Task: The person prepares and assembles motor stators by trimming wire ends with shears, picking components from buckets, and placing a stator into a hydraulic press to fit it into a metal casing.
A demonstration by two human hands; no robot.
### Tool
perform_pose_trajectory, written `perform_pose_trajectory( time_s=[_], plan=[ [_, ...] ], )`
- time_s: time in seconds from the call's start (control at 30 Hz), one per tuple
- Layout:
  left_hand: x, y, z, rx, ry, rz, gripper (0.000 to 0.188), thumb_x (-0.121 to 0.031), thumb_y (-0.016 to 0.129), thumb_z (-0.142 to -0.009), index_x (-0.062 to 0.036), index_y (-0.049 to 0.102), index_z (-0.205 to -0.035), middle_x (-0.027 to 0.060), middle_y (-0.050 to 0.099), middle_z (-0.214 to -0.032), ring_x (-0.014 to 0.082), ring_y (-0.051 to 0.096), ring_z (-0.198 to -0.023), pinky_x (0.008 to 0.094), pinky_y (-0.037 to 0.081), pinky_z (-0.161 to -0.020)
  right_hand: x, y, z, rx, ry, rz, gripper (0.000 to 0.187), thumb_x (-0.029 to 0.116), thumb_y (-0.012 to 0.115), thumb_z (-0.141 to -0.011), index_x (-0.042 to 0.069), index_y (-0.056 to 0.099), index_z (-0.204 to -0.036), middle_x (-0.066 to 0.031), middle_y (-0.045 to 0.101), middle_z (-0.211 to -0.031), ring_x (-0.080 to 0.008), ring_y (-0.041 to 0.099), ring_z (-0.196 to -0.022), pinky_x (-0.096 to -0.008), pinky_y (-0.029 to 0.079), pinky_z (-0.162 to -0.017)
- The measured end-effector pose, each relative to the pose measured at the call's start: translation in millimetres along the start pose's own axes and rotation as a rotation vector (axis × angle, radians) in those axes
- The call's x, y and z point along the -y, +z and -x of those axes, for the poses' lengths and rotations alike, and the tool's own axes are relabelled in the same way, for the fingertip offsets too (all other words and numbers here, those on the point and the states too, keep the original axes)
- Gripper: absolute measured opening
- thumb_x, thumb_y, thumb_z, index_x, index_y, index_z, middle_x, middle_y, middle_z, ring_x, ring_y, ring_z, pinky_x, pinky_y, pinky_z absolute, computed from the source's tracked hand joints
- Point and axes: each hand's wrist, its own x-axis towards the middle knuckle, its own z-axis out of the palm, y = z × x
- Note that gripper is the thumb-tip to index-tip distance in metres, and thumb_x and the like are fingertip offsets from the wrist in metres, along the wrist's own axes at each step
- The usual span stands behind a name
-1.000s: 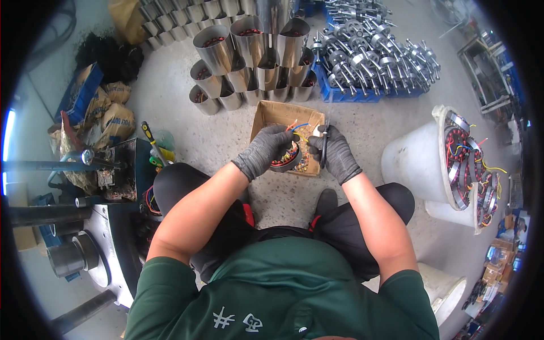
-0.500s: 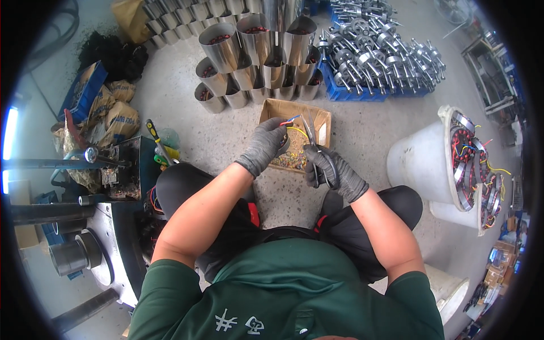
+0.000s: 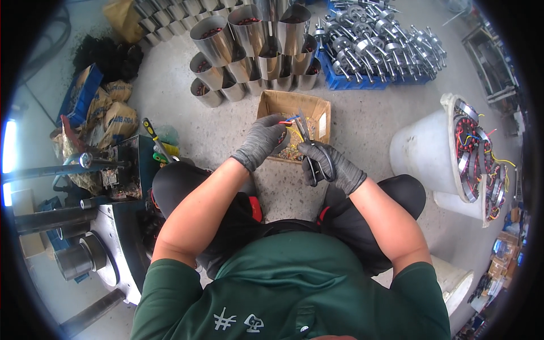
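Note:
My left hand, in a grey glove, is closed around a small round part with coloured wires, which looks like a motor stator; the palm hides most of it. Red, blue and yellow leads stick out past the fingers toward the right. In my gloved right hand is a pair of scissors, its black handle looped around the fingers. The blades point up and away, close beside the wire ends. Below both hands a cardboard box sits on the floor, its bottom covered with small coloured wire scraps.
Stacked metal cylinders stand beyond the box. Blue crates heaped with metal rotors are at the far right. Right of my knee stands a white bucket of wired stators. A machine flanks my left side.
The scissors and my right hand have shifted slightly left, bringing the blades nearer the wires. My left hand stays closed, a little lower. The whole view has tilted slightly.

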Motion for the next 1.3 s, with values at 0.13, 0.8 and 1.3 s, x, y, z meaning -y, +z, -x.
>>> perform_pose_trajectory(
  time_s=[0.13,0.8,1.3],
  plan=[
    [-3.0,2.0,0.2,0.058,-0.060,-0.092,0.027,-0.008,0.058,-0.095,0.0020,0.063,-0.120,0.0068,0.068,-0.100,0.0130,0.064,-0.087,0.0254,0.055,-0.078,8.3,-4.3,-11.1,0.019,0.035,0.027,0.040,0.044,0.063,-0.095,0.005,0.059,-0.095,-0.0080,0.061,-0.062,-0.0207,0.060,-0.044,-0.0329,0.048,-0.041],
    [-2.3,3.1,1.0,-0.019,0.051,-0.419,0.027,-0.025,0.063,-0.092,0.0004,0.073,-0.097,0.0070,0.070,-0.078,0.0118,0.059,-0.069,0.0283,0.049,-0.067,-21.7,-8.1,-29.6,-0.018,-0.127,0.048,0.058,0.013,0.071,-0.087,0.005,0.046,-0.139,-0.0081,0.060,-0.074,-0.0184,0.058,-0.055,-0.0339,0.047,-0.046],
    [7.2,-13.2,-15.7,0.027,-0.085,-0.020,0.035,-0.001,0.070,-0.075,0.0010,0.070,-0.109,0.0112,0.073,-0.090,0.0190,0.068,-0.074,0.0328,0.057,-0.065,-10.1,-26.0,-32.8,-0.161,-0.194,0.096,0.014,0.018,0.060,-0.091,0.005,0.060,-0.086,-0.0097,0.064,-0.067,-0.0193,0.058,-0.050,-0.0349,0.045,-0.045]
  ],
)
